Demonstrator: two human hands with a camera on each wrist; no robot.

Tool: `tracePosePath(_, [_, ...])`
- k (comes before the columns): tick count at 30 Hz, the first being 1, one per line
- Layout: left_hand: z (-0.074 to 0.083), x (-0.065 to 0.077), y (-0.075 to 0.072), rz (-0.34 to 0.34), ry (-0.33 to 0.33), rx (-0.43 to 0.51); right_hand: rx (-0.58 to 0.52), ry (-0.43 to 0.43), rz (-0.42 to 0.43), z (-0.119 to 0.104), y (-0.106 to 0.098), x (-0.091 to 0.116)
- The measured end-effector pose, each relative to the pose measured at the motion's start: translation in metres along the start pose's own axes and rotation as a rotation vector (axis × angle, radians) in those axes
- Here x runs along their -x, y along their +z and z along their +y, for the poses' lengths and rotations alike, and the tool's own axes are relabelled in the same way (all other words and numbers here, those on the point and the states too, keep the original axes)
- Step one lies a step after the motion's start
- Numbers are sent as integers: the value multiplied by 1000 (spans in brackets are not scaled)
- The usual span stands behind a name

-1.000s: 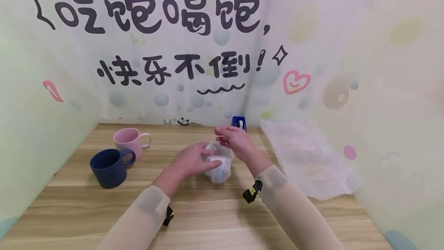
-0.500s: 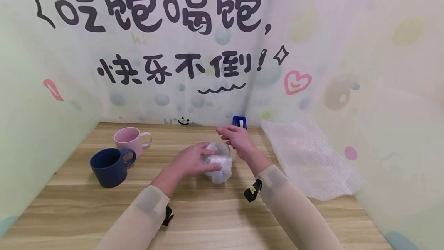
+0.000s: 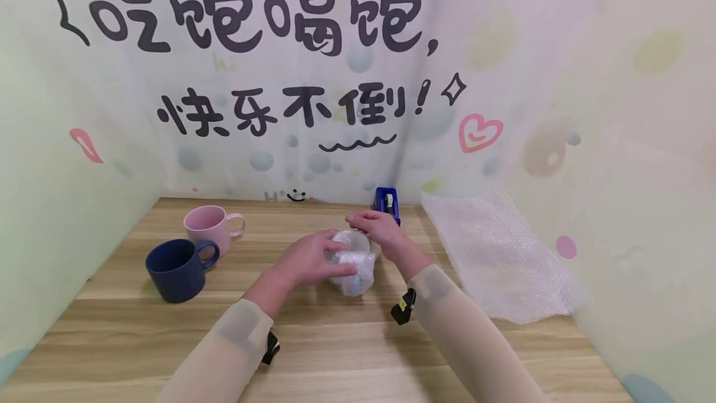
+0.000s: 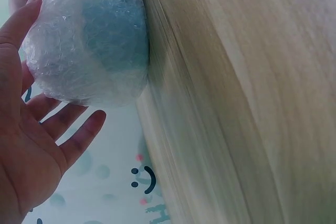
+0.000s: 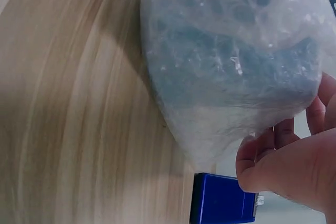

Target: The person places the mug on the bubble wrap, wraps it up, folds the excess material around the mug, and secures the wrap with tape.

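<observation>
A pale blue cup (image 3: pixel 355 272) wrapped in bubble wrap stands on the table, its round mouth facing up. My left hand (image 3: pixel 313 258) holds its left side, with the thumb across the front and the fingers spread behind. In the left wrist view, the thumb and fingers of the left hand (image 4: pixel 39 135) reach round the wrapped cup (image 4: pixel 113 35). My right hand (image 3: pixel 383 232) is at the back right of the rim. The right wrist view shows the right hand (image 5: pixel 294 156) with curled fingers pinching the edge of the bubble wrap (image 5: pixel 220 124).
A pink mug (image 3: pixel 208 232) and a dark blue mug (image 3: pixel 176 272) stand at the left of the wooden table (image 3: pixel 335 353). Behind my right hand is a blue tape dispenser (image 3: pixel 387 203). A sheet of bubble wrap (image 3: pixel 498 260) lies at the right, against the wall.
My right hand has come down from above the wrapped cup to its back rim, uncovering more of the tape dispenser. The left hand has stayed in place on the cup.
</observation>
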State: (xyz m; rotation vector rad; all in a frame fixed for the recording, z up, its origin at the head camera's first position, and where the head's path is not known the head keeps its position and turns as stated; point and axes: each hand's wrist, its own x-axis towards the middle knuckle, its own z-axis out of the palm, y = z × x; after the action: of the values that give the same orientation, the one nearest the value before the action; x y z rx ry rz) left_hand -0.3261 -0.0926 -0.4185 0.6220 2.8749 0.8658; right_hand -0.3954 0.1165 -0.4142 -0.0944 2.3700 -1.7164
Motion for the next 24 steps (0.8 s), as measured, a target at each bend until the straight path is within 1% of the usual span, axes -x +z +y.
tracePosePath(6, [-1,0,1,7,10,9,66,28,15,6,2,1])
tracePosePath(9, [0,1,2,8,13,6,116,24,50,8,3,0])
tracePosePath(10, [0,1,2,9,19,-1,150,15,74,8,3,0])
tracePosePath(12, [1,1,2,10,18,-1,179,-17,127,8,2,0])
tracePosePath(15, [0,0,2,11,14,-2,215,-104,175,6,-2,0])
tracePosePath(17, [1,0,1,9,9,4,230,-161,140,5,-4,0])
tracePosePath(19, [0,0,1,10,8,6,315,-201,70,4,-6,1])
tracePosePath(22, [0,0,1,8,6,7,441,-229,-26,5,-7,2])
tracePosePath(24, [-1,0,1,6,2,7,500,-234,-60,6,-7,3])
